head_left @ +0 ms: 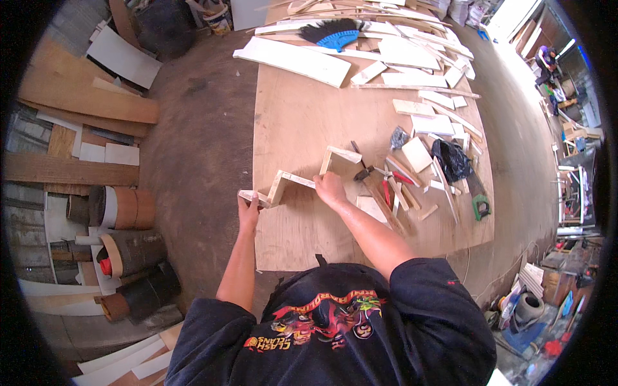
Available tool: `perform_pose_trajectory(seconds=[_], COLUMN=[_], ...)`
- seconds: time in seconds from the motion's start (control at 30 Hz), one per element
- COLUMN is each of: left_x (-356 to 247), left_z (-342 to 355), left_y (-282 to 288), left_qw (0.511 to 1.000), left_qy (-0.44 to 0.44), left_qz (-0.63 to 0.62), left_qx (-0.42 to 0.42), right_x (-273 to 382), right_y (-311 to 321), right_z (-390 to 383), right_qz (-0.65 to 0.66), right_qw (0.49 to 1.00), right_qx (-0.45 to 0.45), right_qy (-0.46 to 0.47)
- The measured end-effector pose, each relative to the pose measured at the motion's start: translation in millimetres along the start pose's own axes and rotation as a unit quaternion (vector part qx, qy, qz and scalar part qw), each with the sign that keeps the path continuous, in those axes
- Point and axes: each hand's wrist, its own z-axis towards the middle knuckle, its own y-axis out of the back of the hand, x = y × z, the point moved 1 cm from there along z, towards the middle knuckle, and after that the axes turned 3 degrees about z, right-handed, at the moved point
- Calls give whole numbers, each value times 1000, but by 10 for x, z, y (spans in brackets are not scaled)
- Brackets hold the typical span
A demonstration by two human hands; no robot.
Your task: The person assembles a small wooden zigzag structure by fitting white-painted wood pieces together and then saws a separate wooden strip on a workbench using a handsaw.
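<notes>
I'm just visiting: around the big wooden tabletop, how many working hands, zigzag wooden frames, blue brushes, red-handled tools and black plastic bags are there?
Hands: 2, left hand and right hand
Zigzag wooden frame: 1
Blue brush: 1
Red-handled tool: 1
Black plastic bag: 1
Total: 6

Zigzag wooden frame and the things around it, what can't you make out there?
All in the head view:
- Zigzag wooden frame: any fasteners at its joints are too small to tell.
- Black plastic bag: any contents are hidden by its dark plastic.
- Wood pile: far end cut off by the top edge.
</notes>
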Motion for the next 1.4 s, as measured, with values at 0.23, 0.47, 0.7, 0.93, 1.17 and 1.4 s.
perform_pose_trajectory(seconds=[0.23,0.47,0.7,0.93,1.17,1.4], left_x=[-203,-311,-148,135,-240,-434], left_z=[-200,-142,-142,14,-903,-1593], left_y=[256,317,61,-176,-545,-1533], left_qw=[997,990,971,971,870,797], left_qy=[19,-28,-50,-109,-308,-512], left_qz=[51,105,175,183,373,298], left_qx=[61,95,158,107,-91,118], right_x=[-133,86,-302,-319,-535,-1047], right_y=[-272,-87,-143,72,501,1064], right_z=[-650,-1046,-1371,-1587,-1931,-1984], right_qz=[38,150,201,217,125,146], right_qw=[997,962,931,931,969,976], right_qx=[-40,35,-38,-45,-42,-128], right_qy=[-62,-226,-302,-291,-210,-102])
